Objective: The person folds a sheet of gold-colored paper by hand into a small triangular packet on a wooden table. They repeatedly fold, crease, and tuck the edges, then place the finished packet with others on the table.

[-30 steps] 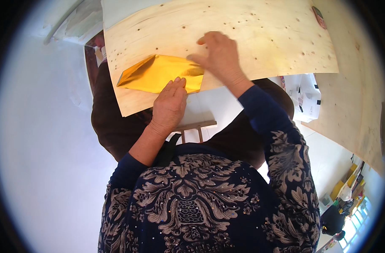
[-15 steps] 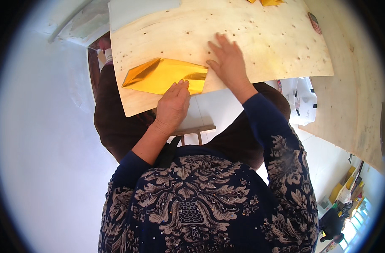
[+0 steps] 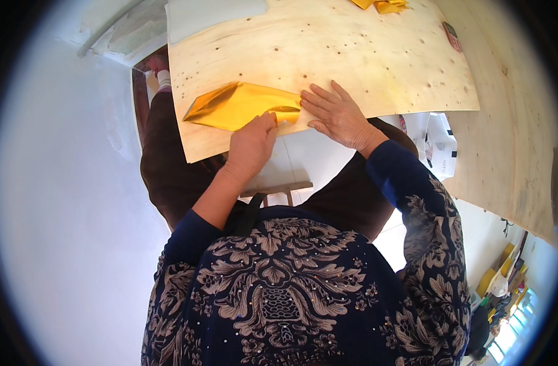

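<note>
Folding under way: left hand (image 3: 253,141) pinches gold paper's (image 3: 239,105) near edge; right hand (image 3: 339,116) lies flat, grip wide, beside it on worktop (image 3: 364,55). Crease likely needs firm pressing next.

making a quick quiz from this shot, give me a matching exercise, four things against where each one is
Things:
1. left hand
2. right hand
3. folded gold paper
4. wooden board

Places:
A. flat on the board, right of the paper
B. across the lap
C. on the board's near left part
D. at the paper's near edge

Pairs: 1-D, 2-A, 3-C, 4-B
</note>
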Demonstrator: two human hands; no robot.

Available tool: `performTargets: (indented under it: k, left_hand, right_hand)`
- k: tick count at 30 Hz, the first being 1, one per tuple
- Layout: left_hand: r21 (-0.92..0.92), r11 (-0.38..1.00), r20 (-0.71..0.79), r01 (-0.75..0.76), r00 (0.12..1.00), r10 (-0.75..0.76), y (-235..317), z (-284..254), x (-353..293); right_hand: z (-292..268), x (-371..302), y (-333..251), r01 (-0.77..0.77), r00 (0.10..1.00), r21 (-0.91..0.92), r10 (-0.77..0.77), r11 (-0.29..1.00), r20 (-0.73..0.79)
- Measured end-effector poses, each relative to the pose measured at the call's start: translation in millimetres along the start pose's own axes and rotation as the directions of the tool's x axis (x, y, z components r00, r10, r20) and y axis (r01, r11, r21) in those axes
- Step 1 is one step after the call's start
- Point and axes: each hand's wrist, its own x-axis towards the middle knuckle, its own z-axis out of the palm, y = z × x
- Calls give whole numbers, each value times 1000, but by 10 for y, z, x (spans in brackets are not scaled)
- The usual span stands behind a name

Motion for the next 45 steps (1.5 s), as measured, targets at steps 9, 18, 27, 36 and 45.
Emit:
performTargets:
  k: [9, 18, 27, 36, 45]
  left_hand:
    - [-275, 919, -55, 282, 950, -308, -325, -193, 494]
    - [-242, 936, 50, 257, 966, -252, -236, -261, 354]
    - [-191, 948, 24, 255, 967, -255, -208, -228, 288]
    - [-232, 883, 13, 408, 909, -417, -412, -203, 603]
    - [-152, 884, -2, 443, 894, -448, -377, -205, 613]
  right_hand:
    - [108, 86, -89, -171, 976, 113, 184, 979, -118]
    - [91, 358, 46, -149, 883, 493, 340, 857, -323]
    - [203, 332, -20, -81, 980, 276, 127, 958, -152]
    - [329, 317, 76, -141, 943, 335, 229, 931, -241]
    - [241, 197, -213, -136, 924, 243, 211, 961, -319]
